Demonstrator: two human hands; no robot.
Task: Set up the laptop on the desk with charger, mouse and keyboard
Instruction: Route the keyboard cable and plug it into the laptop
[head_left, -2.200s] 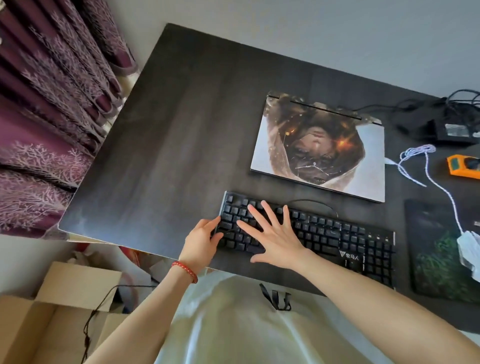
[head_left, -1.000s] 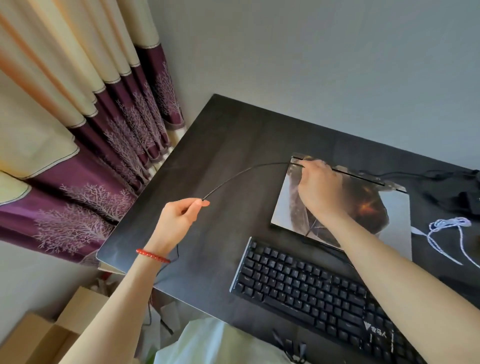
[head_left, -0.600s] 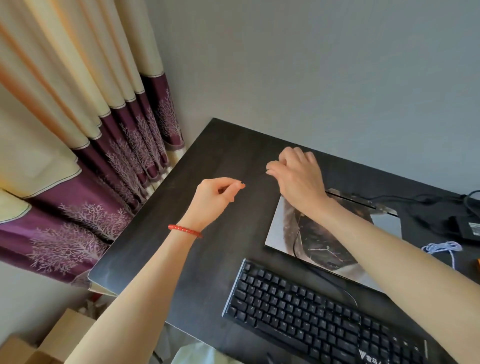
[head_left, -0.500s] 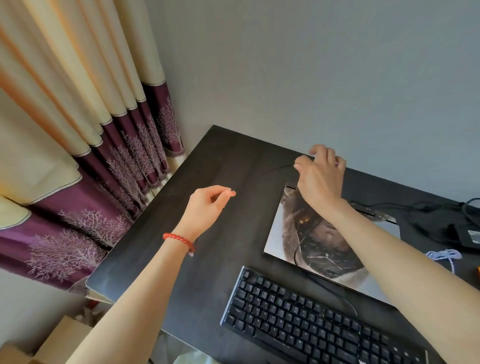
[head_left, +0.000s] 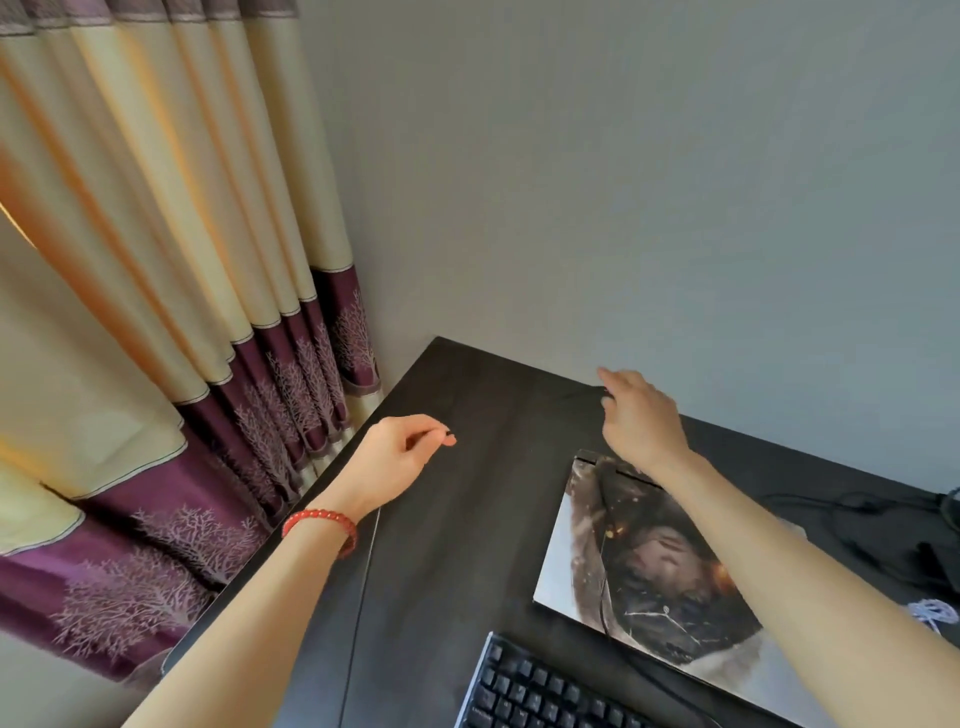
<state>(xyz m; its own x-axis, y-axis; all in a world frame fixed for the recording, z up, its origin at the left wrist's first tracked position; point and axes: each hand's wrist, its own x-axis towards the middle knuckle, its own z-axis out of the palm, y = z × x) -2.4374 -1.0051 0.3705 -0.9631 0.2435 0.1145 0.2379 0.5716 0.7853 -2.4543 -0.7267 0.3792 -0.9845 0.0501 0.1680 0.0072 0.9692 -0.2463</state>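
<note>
Cable-routing step, judged: the keyboard's black cable (head_left: 601, 571) was being led across the closed laptop (head_left: 649, 587) toward the desk's (head_left: 467, 519) far edge. Left hand (head_left: 395, 462) pinched the cable left of the laptop; right hand (head_left: 636, 415), beyond the laptop, pinched it too. Next: tuck it behind. Counted: one laptop, one keyboard (head_left: 545, 696), two hands.

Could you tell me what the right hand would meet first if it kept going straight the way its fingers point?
Probably the grey wall behind the desk's far edge; the right hand looks close, though depth is unclear.
</note>
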